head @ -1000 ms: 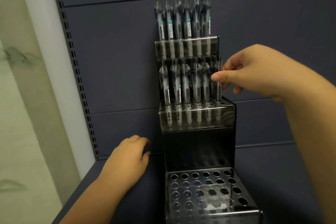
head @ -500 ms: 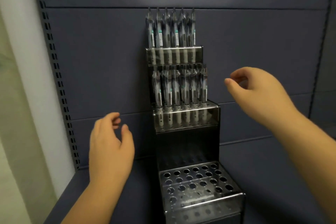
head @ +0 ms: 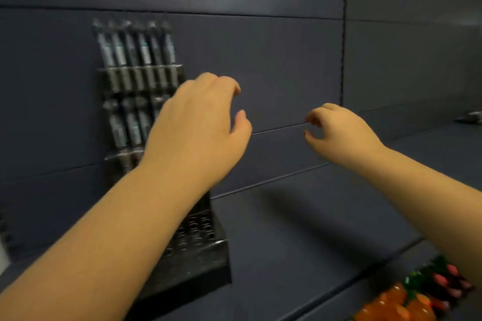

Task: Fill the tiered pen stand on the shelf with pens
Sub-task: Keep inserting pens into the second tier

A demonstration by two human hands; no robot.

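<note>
The tiered metal pen stand (head: 206,255) stands on the dark shelf at the left, against the back panel. Its top tier holds several pens (head: 135,49) and so does the middle tier (head: 125,125); the bottom tier's holes show no pens where visible. My left hand (head: 198,128) hovers in front of the stand's right side with loosely curled fingers, holding nothing, and its forearm hides much of the lower tiers. My right hand (head: 339,133) floats to the right of the stand, fingers loosely curled and empty. The picture is blurred.
The dark shelf board (head: 300,242) stretches right of the stand. Orange, green and red items (head: 417,297) lie below the shelf's front edge at the bottom right. A small metal object (head: 470,117) sits at the far right edge.
The view has swung right, so the stand now sits at the left. My left hand has risen in front of the stand. My right hand has drawn away from the pens, rightward.
</note>
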